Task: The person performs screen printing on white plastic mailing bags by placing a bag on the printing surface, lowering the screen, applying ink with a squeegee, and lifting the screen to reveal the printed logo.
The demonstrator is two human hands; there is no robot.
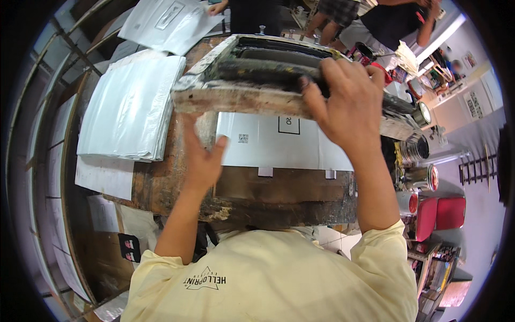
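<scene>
A wooden screen-printing frame (241, 99), stained with dark ink, is raised and tilted over the table in front of me. My right hand (346, 99) is closed round the dark squeegee (257, 70) that lies across the frame, its thumb on the near side. Below the frame's front left corner is my left hand (201, 161), slightly blurred, with thumb and fingers apart and nothing visible in it. A white plastic bag (252, 147) printed with a black square code and a box outline lies flat under the frame, its far part hidden.
A thick stack of white bags (126, 107) stands on the worn table (161, 182) at left. Behind it, another person's hand (218, 7) touches a printed white bag (161, 24). Paint tins (421, 177) line the right side, near red chairs (449, 213). Metal rails (59, 80) run along the left.
</scene>
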